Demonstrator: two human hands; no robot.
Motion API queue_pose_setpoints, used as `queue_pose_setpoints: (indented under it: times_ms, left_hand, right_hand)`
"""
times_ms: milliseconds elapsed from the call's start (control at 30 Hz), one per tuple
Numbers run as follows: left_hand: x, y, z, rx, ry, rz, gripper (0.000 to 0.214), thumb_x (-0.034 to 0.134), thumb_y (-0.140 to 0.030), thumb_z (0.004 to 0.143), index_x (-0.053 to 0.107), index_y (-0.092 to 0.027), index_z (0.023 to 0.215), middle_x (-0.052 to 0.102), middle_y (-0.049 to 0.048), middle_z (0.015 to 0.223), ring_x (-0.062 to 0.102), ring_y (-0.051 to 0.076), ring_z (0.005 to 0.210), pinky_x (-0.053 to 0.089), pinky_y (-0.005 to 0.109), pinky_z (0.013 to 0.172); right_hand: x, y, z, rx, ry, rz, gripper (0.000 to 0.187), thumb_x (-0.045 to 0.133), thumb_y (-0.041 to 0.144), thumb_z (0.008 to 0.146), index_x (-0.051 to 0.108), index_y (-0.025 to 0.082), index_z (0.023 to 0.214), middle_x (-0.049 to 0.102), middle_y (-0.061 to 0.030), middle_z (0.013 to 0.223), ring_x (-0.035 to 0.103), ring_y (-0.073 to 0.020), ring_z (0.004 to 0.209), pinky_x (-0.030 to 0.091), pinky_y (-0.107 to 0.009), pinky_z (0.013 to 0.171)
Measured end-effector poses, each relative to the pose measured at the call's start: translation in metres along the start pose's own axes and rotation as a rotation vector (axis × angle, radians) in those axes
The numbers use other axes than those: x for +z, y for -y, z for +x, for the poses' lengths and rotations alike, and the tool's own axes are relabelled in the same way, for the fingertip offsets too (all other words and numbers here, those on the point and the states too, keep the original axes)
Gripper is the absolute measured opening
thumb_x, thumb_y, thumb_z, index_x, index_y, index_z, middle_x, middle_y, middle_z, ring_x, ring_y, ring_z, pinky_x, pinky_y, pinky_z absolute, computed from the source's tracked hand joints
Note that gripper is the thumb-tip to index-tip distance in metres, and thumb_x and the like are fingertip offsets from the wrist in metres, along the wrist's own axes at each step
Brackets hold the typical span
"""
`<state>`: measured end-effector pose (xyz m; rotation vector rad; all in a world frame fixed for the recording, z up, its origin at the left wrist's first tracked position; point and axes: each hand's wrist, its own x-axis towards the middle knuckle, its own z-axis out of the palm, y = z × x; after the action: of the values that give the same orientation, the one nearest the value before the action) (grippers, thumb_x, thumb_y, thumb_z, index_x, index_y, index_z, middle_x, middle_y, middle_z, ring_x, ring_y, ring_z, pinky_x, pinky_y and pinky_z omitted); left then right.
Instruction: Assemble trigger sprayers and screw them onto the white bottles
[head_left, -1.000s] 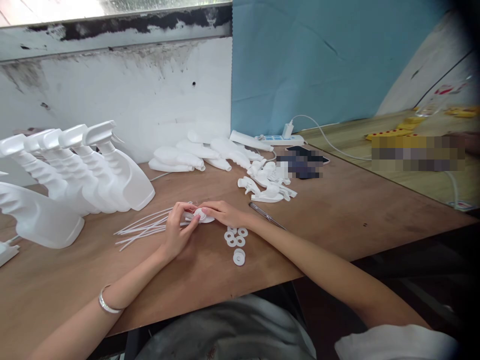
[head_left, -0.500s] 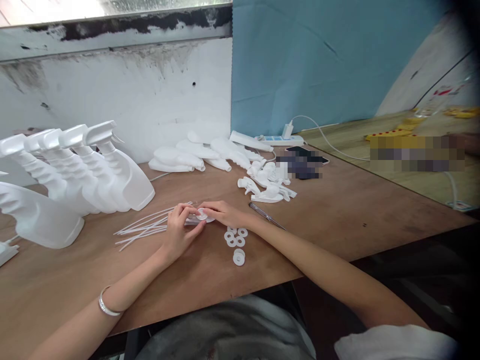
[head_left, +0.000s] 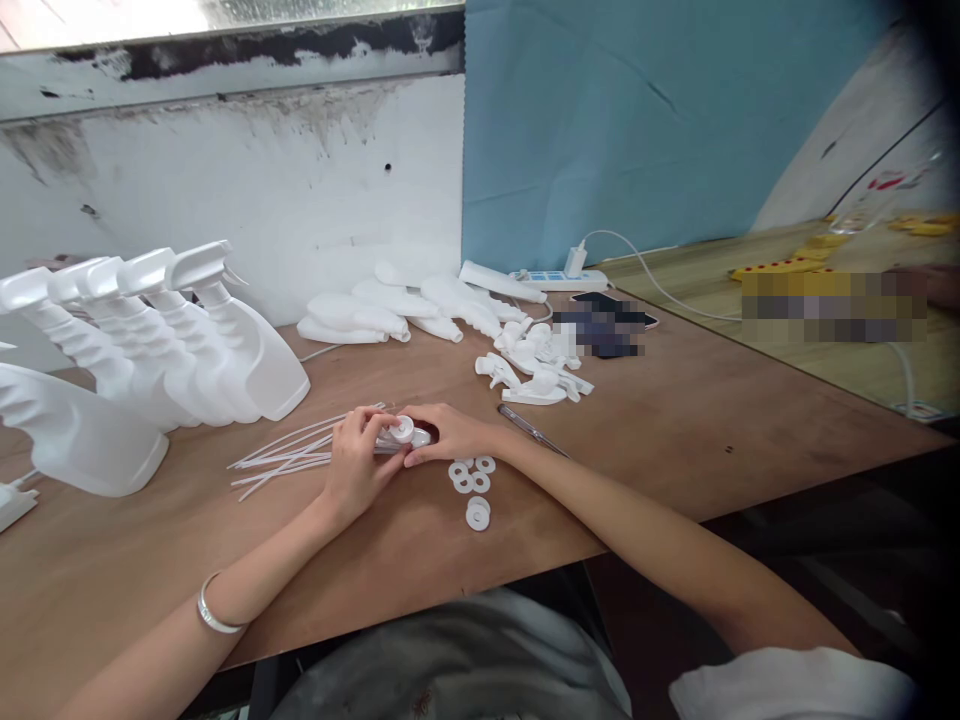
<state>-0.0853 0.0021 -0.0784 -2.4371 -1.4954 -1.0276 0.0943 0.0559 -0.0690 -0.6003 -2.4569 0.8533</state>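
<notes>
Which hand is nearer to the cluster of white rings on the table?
Right. The right hand lies just behind the white rings; the left hand, across the white part both hold, is farther left.

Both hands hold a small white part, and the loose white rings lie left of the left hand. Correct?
Not quite: the head view shows the white rings by the right hand. It and the left hand do hold the small white part.

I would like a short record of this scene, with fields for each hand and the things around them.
left hand: fingers hold white part
right hand: fingers hold the same part
beside right hand: rings, flat on table
beside left hand: tubes, loose bundle
far left: bottles, standing in a row
behind hands: spray heads, loose pile
</notes>
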Motion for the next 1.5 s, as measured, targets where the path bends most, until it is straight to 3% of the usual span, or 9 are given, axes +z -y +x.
queue_pose_setpoints:
  times_ms: [233, 500, 767, 967, 1500]
  left_hand:
    - [-0.004, -0.004, 0.000, 0.094, -0.044, 0.099, 0.015, 0.057, -0.029, 0.076, 0.056, -0.020, 0.088, 0.055, 0.0071, 0.096, 0.052, 0.021, 0.089, 0.035, 0.035, 0.076]
    - [-0.006, -0.006, 0.001, 0.148, -0.083, 0.153, 0.010, 0.058, -0.028, 0.075, 0.057, -0.020, 0.080, 0.057, 0.0073, 0.094, 0.052, 0.022, 0.089, 0.034, 0.036, 0.077]
    - [-0.006, -0.005, 0.000, 0.134, -0.105, 0.125, 0.012, 0.059, -0.029, 0.074, 0.053, -0.019, 0.078, 0.058, 0.0068, 0.092, 0.052, 0.020, 0.087, 0.035, 0.034, 0.075]
    - [-0.008, -0.005, -0.001, 0.205, -0.178, 0.153, 0.009, 0.062, -0.027, 0.072, 0.056, -0.020, 0.069, 0.059, 0.0055, 0.093, 0.051, 0.021, 0.087, 0.034, 0.035, 0.076]
    - [-0.011, -0.006, 0.001, 0.291, -0.196, 0.180, 0.002, 0.060, -0.024, 0.073, 0.058, -0.023, 0.074, 0.064, 0.0026, 0.093, 0.052, 0.021, 0.091, 0.031, 0.037, 0.077]
  right_hand:
    - [0.012, -0.010, 0.001, -0.028, -0.085, -0.243, 0.036, 0.059, 0.035, 0.074, 0.050, 0.019, 0.105, 0.060, -0.0054, 0.098, 0.055, -0.0203, 0.089, 0.041, -0.033, 0.076]
    - [0.014, -0.007, 0.000, -0.077, -0.086, -0.389, 0.029, 0.055, 0.028, 0.076, 0.050, 0.017, 0.102, 0.060, -0.0071, 0.095, 0.055, -0.0204, 0.087, 0.043, -0.033, 0.076]
    - [0.014, -0.006, -0.001, -0.086, -0.104, -0.371, 0.033, 0.056, 0.031, 0.075, 0.050, 0.018, 0.103, 0.060, -0.0070, 0.097, 0.056, -0.0205, 0.087, 0.043, -0.034, 0.077]
    - [0.014, -0.006, -0.001, -0.073, -0.100, -0.331, 0.032, 0.054, 0.034, 0.077, 0.050, 0.017, 0.103, 0.060, -0.0071, 0.097, 0.055, -0.0208, 0.089, 0.043, -0.034, 0.077]
    - [0.014, -0.006, 0.000, -0.092, -0.114, -0.313, 0.029, 0.054, 0.031, 0.076, 0.050, 0.017, 0.102, 0.060, -0.0069, 0.098, 0.055, -0.0200, 0.088, 0.042, -0.032, 0.075]
